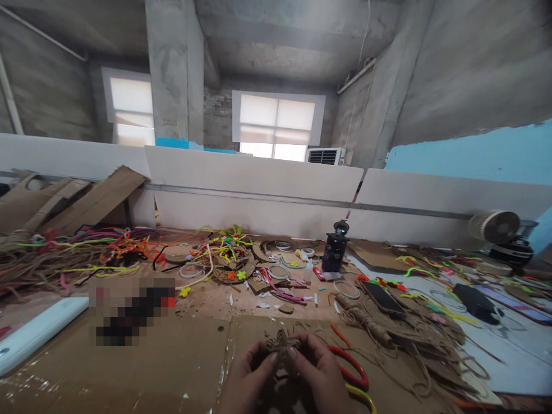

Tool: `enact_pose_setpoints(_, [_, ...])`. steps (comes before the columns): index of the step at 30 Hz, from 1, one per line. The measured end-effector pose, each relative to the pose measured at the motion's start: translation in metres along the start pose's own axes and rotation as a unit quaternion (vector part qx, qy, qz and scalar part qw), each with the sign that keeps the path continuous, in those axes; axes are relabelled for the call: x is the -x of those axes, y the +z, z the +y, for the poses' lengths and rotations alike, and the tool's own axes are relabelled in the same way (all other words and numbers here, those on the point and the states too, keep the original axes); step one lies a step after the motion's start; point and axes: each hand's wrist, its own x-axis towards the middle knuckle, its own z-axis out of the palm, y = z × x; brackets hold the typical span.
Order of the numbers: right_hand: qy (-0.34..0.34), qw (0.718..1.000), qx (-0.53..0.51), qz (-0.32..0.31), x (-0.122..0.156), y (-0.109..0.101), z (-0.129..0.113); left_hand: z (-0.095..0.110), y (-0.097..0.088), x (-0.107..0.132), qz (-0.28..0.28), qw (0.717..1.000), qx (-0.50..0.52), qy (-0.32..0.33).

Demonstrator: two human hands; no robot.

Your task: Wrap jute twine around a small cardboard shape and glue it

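Observation:
Both hands meet at the bottom centre over brown cardboard, pinching a small looped piece of brown jute cord (281, 344) between thumbs and fingers. My left hand (249, 371) is closed on its left side, the thumb pressed to the front. On the opposite side my right hand (318, 368) grips the same piece, thumb tip against the cord. Just right of my right hand lie a red loop handle (361, 371) and a yellow loop (364, 397), probably scissors; my hand hides the rest. A short orange strip (340, 334) rests behind them.
A bundle of brown cord (388, 328) with a phone (383, 299) on top lies to the right. Coloured cords and flower shapes (233, 256) clutter the back. A dark container (334, 253), a small bottle (309, 271) and a fan (494, 226) stand there. A white bar (43, 330) lies left.

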Motion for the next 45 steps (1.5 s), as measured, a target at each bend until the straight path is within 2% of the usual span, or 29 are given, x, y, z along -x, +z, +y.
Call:
enact_pose_setpoints(3, [-0.014,0.999,-0.015,0.028,-0.001,0.000,0.005,-0.001,-0.002,0.000,0.010,1.000,-0.003,-0.010])
enact_pose_setpoints(13, [-0.013,1.000,0.014,0.012,0.003,0.003,0.010,0.000,-0.004,0.001,0.025,0.999,-0.018,-0.019])
enact_pose_setpoints(17, [-0.032,0.998,0.018,0.042,0.004,0.007,0.018,-0.002,-0.004,-0.001,0.046,0.999,-0.008,-0.014])
enact_pose_setpoints(24, [-0.015,0.999,-0.014,0.031,0.002,0.006,0.017,-0.001,-0.002,-0.002,0.041,0.999,-0.012,-0.012])
enact_pose_setpoints(31, [-0.018,1.000,0.007,0.018,0.001,0.002,0.013,0.001,-0.002,-0.001,0.034,0.999,-0.024,0.004])
enact_pose_setpoints(41, [-0.045,0.998,0.035,0.034,0.008,0.010,0.019,0.001,-0.001,-0.001,0.067,0.997,-0.048,0.008])
enact_pose_setpoints(45, [-0.027,0.999,0.016,0.007,0.008,0.009,0.015,-0.005,-0.003,-0.003,0.065,0.996,-0.051,0.013])
